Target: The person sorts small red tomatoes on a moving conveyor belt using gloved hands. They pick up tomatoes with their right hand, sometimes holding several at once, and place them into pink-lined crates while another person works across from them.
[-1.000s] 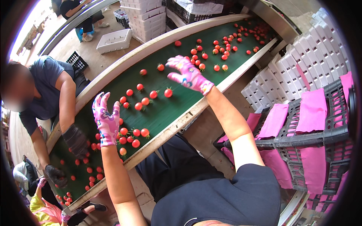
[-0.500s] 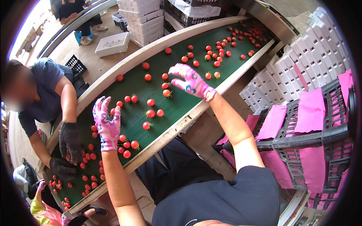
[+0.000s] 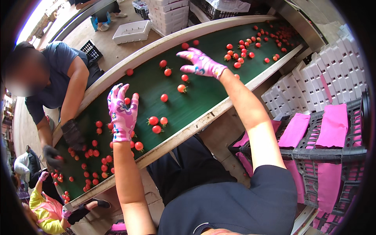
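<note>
Small red tomatoes (image 3: pixel 164 98) with green stems lie scattered over a green conveyor belt (image 3: pixel 196 107). My left hand (image 3: pixel 123 113), in a pink flowered glove, is over the belt with its fingers stretched out. One tomato (image 3: pixel 127 101) shows right beside its fingers; I cannot tell whether they touch. Farther along to the right, my right hand (image 3: pixel 203 65) in a matching glove hovers with fingers apart and nothing in them. A tomato (image 3: pixel 185 78) lies just below its thumb, and another tomato (image 3: pixel 185 46) just beyond its fingertips.
Across the belt a co-worker's dark-gloved hand (image 3: pixel 53 156) holds a tomato; their other glove (image 3: pixel 73 134) is over the belt. White crates (image 3: pixel 313 74) and black crates (image 3: pixel 329 154) with pink liners are stacked at my right. A white crate (image 3: pixel 132 31) lies on the floor beyond the belt.
The view has shifted slightly. My right hand has moved toward the belt's far side, fingers still apart. Tomatoes have shifted along the belt. The co-worker's hand has lifted a tomato.
</note>
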Demonstrator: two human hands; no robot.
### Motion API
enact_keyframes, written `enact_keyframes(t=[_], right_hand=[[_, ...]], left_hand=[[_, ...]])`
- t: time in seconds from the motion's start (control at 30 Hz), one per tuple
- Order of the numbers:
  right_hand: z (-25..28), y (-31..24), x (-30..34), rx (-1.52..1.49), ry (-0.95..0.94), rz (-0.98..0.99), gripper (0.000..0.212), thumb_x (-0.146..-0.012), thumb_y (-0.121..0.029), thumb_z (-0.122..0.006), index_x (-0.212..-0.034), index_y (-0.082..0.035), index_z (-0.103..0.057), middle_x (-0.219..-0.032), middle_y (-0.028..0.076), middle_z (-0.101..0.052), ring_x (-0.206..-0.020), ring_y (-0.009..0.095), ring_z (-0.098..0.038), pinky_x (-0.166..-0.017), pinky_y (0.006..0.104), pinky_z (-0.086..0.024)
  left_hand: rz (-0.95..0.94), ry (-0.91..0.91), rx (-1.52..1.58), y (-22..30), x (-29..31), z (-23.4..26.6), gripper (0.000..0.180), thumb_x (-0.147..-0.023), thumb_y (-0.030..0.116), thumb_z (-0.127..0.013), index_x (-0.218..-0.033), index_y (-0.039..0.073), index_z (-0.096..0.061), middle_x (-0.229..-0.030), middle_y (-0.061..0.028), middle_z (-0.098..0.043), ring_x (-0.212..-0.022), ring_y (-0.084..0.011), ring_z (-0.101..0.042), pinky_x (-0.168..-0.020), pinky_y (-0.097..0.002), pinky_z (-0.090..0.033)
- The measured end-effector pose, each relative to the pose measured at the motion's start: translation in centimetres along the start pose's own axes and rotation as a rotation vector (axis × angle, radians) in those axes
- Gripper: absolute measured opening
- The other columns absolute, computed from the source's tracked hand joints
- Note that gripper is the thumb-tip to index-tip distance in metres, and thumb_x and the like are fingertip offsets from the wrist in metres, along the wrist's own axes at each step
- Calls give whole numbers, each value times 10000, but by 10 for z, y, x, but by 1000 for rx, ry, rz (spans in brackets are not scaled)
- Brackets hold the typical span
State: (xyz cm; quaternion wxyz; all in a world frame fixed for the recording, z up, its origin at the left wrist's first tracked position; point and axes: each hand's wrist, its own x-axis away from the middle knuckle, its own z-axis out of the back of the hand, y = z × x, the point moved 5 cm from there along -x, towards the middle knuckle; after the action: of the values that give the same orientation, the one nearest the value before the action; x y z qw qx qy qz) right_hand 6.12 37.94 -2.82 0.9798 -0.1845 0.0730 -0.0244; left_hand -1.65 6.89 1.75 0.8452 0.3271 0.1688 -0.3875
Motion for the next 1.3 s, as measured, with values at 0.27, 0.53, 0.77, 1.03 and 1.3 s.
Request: enact_keyframes(t=[0.27, 0.53, 0.77, 1.03, 1.3], right_hand=[[28, -7, 48, 73, 378, 161, 458, -871, -384, -680, -1211, -81, -631, -1176, 107, -620, -1166, 341, -535, -1060, 452, -380], [34, 9, 101, 242, 35, -311, 609, -905, -408, -665, -1387, -65, -518, -1510, 191, -375, -1418, 340, -324, -1157, 414, -292], [47, -4, 107, -281, 405, 28, 293, -822, -104, -743, -1095, -13, -686, -1076, 145, -688, -1063, 296, -643, -954, 375, -498], [57, 159, 105, 125, 631, -555, 447, -883, -278, -684, -1231, -10, -605, -1221, 154, -624, -1188, 317, -552, -1041, 407, -420], [40, 159, 97, 193, 388, -632, 707, -859, -432, -690, -1435, -98, -451, -1517, 175, -359, -1403, 360, -343, -1171, 420, -272]], left_hand=[[36, -35, 35, 2, 1, -1, 416, -795, 73, -730, -1196, 52, -623, -1294, -161, -566, -1253, -339, -492, -1057, -419, -411], [17, -50, 16, 2, 3, -3, 425, -801, 64, -727, -1211, 55, -616, -1304, -154, -562, -1264, -333, -489, -1070, -414, -401], [27, -41, -3, -3, 4, 0, 416, -828, 54, -711, -1230, 67, -603, -1309, -131, -559, -1254, -312, -501, -1071, -399, -403], [-28, -38, -3, 1, 2, -3, 418, -832, 68, -713, -1236, 72, -603, -1300, -122, -569, -1255, -306, -502, -1074, -395, -397], [-4, -28, -12, -1, 2, 1, 419, -822, 80, -723, -1226, 76, -612, -1300, -119, -571, -1249, -307, -502, -1069, -403, -399]])
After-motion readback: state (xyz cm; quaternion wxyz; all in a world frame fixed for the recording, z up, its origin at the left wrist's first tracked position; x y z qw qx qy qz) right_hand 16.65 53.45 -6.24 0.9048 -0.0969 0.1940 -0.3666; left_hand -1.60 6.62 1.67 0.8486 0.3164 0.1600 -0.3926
